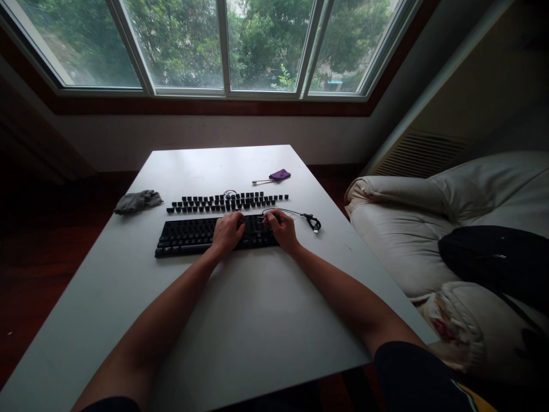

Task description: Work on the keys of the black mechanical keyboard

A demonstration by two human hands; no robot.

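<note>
A black keyboard (189,233) lies on the white table, its right part partly covered by both hands. My left hand (229,232) is closed over the middle of the keyboard, its fingers curled and their tips partly hidden. In the pinched fingers of my right hand (282,229) is a thin wire tool that looks like a keycap puller (260,217), held over the keyboard's right side. Behind the keyboard, several loose black keycaps (206,203) stand in rows. To the right, the keyboard's black cable (315,223) ends in a small bundle.
On the white table (240,320) are a crumpled grey cloth (138,201) at left and a folded purple cloth (279,174) beside thin sticks (262,182) at the back. A pale sofa (394,229) with a black bag (497,263) stands right. Windows line the far wall.
</note>
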